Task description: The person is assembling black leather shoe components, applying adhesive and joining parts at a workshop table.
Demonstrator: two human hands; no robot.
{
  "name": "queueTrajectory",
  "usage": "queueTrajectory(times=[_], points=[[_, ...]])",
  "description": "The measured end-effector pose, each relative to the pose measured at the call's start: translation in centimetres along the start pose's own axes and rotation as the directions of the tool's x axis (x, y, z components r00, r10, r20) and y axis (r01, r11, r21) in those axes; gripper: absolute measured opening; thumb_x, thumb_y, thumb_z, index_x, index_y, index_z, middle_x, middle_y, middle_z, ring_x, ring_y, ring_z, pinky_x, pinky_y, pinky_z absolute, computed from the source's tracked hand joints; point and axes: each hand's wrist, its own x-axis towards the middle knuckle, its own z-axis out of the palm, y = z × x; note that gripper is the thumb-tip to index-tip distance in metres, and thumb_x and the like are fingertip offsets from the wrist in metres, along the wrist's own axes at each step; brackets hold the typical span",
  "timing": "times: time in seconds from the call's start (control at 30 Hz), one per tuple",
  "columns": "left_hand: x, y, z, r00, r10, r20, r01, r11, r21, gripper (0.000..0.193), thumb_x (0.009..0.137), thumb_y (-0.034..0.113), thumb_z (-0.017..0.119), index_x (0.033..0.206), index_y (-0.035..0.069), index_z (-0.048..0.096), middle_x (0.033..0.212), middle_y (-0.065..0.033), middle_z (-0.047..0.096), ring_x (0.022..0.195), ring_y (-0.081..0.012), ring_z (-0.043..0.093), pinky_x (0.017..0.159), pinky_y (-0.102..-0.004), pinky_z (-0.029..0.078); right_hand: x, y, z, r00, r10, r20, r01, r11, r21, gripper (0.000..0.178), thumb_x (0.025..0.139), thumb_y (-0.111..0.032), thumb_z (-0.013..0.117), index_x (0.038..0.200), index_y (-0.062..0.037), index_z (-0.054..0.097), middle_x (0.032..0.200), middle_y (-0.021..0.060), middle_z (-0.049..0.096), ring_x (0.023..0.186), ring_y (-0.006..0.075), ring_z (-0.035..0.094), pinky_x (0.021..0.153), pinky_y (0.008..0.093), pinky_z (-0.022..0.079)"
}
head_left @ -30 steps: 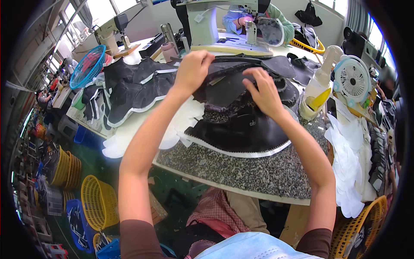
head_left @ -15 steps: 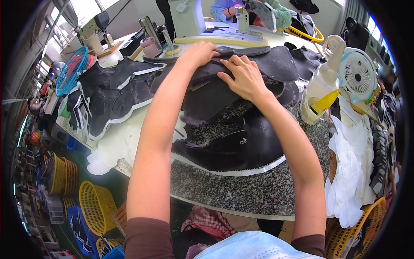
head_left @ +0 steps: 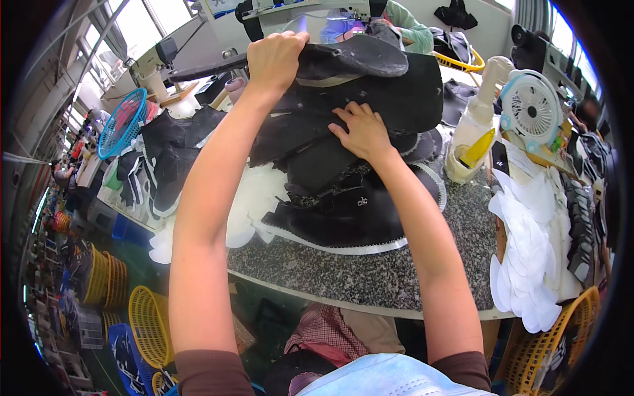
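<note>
My left hand (head_left: 274, 63) is closed on a long black padded piece (head_left: 360, 56) and lifts it above the far side of the table. Under that piece lie several flat black pieces (head_left: 413, 92), overlapping in a stack. My right hand (head_left: 362, 132) rests on the stack, fingers apart and palm down. Nearer to me, a black shoe upper (head_left: 389, 214) with a white edge and a small metal ornament lies on the speckled stone tabletop (head_left: 330, 274). My right forearm crosses over part of it.
A glue pot (head_left: 462, 162) with a yellow blade and a small fan (head_left: 532, 109) stand at the right. White cut pieces (head_left: 525, 264) hang over the edge there. More black pieces (head_left: 175, 152) and a blue basket (head_left: 123, 122) are at the left. Yellow baskets (head_left: 148, 323) stand below; a person sits opposite.
My left hand has risen and moved left, pulling the black padded piece up off the stack. My right hand has shifted slightly toward me and left.
</note>
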Motion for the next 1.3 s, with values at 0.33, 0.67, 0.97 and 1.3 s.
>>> queueTrajectory(times=[0.33, 0.67, 0.97, 1.3], points=[[7.8, -6.4, -11.3, 0.993, -0.106, -0.042, 0.112, 0.975, 0.193, 0.021, 0.082, 0.008, 0.058, 0.097, 0.011, 0.072, 0.089, -0.0162, 0.071, 0.087, -0.0348, 0.07, 0.072, -0.0453, 0.055, -0.1, -0.7, -0.2, 1.0, -0.007, 0.015, 0.007, 0.999, -0.037, 0.049, 0.089, -0.047, 0.064, 0.127, -0.0145, 0.065, 0.122, 0.0072, 0.059, 0.12, 0.0292, 0.054, 0.097, 0.046, 0.046], [1.3, -8.8, -14.4, 0.982, 0.078, 0.174, 0.017, 0.872, -0.489, 0.029, 0.093, 0.016, 0.059, 0.12, 0.011, 0.068, 0.105, -0.0175, 0.071, 0.099, -0.0348, 0.069, 0.083, -0.0431, 0.053, -3.1, -3.3, -8.5, 0.988, -0.107, 0.107, -0.032, 0.545, 0.838, 0.067, 0.088, -0.037, 0.075, 0.141, -0.0063, 0.048, 0.142, 0.0065, 0.052, 0.139, 0.0224, 0.042, 0.114, 0.0432, 0.035], [-11.9, 3.0, -21.8, 0.963, 0.234, 0.133, -0.067, 0.688, -0.723, 0.039, 0.084, -0.002, 0.06, 0.119, 0.012, 0.07, 0.113, -0.0095, 0.073, 0.1, -0.0308, 0.071, 0.086, -0.0349, 0.055, -17.5, 2.1, -12.3, 0.955, 0.291, -0.048, 0.059, -0.029, 0.998, 0.039, 0.085, 0.004, 0.07, 0.121, -0.0101, 0.062, 0.135, 0.0078, 0.057, 0.123, 0.0199, 0.055, 0.104, 0.0351, 0.045], [-26.9, 16.3, -23.6, 0.807, 0.523, 0.275, -0.08, 0.558, -0.826, 0.041, 0.087, 0.03, 0.065, 0.122, 0.01, 0.069, 0.138, -0.0067, 0.061, 0.13, -0.0252, 0.052, 0.095, -0.0365, 0.044, -26.4, 3.6, -19.6, 0.793, -0.056, 0.607, -0.494, 0.525, 0.693, 0.024, 0.087, -0.019, 0.065, 0.095, 0.0003, 0.076, 0.129, 0.0175, 0.064, 0.117, 0.0246, 0.061, 0.099, 0.0345, 0.048]])
